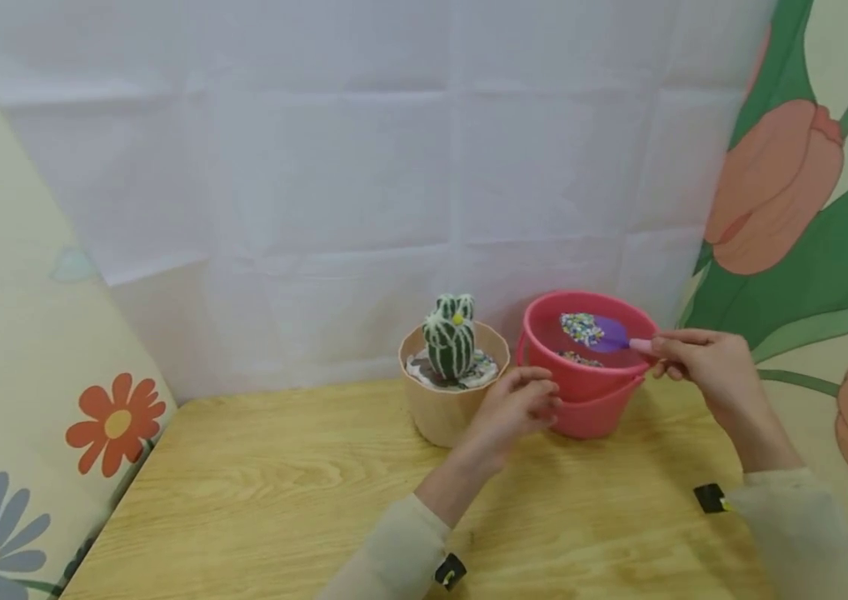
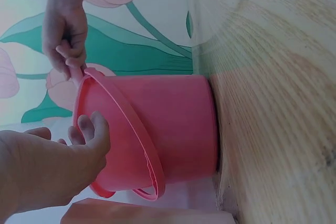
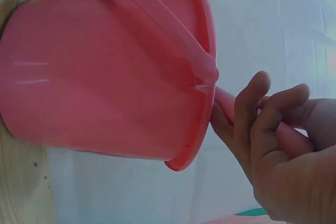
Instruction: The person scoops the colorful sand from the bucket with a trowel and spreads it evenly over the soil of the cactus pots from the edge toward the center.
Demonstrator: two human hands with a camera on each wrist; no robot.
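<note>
Tan pot [image 1: 431, 414] with cactus [image 1: 450, 346], leftmost. Left hand [image 1: 520, 408] loosely curled, empty, near pink bucket [image 1: 592, 419]; could steady it. Purple scoop [image 1: 610, 334] in bucket mouth, granules [image 1: 581, 328] aboard; best kept level. Right hand [image 1: 712, 367] pinches handle [image 1: 640, 344] firmly enough, seemingly.
</note>
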